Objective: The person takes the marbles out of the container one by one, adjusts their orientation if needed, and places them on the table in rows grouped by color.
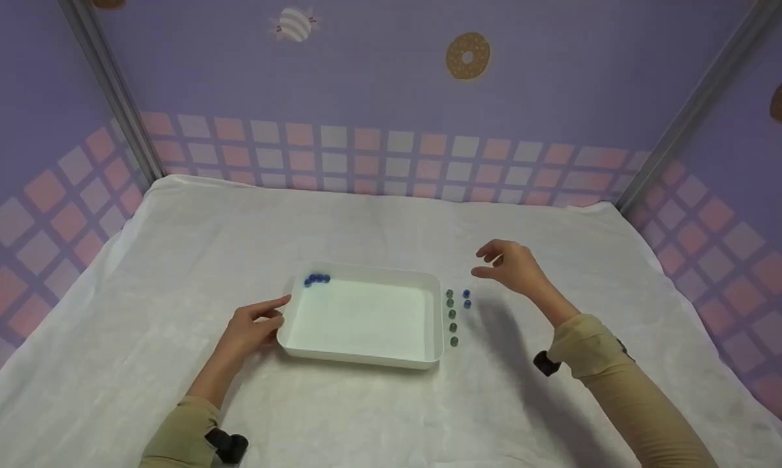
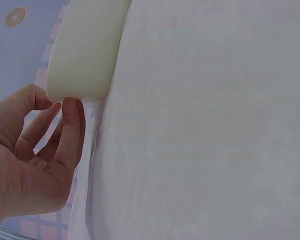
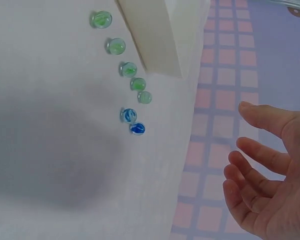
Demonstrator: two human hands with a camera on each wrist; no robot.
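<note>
A white rectangular tray [image 1: 364, 361] lies on the cloth, with several blue marbles [image 1: 319, 278] grouped in its far left corner. My left hand [image 1: 251, 328] rests its fingertips against the outside of the tray's left end; the left wrist view shows the fingertips [image 2: 70, 105] touching the end wall. My right hand [image 1: 511, 265] hovers right of the tray, fingers loosely bent and apart, holding nothing. Below and left of it, several green marbles [image 1: 452, 314] form a line along the tray's right side. Two more blue marbles [image 3: 137, 128] lie close beside that line.
White cloth [image 1: 189, 247] with creases covers the table. Purple walls with pink and white checks [image 1: 364, 159] enclose the back and sides, joined by grey corner posts [image 1: 114, 91]. A black wrist camera [image 1: 547, 363] sits at the right sleeve.
</note>
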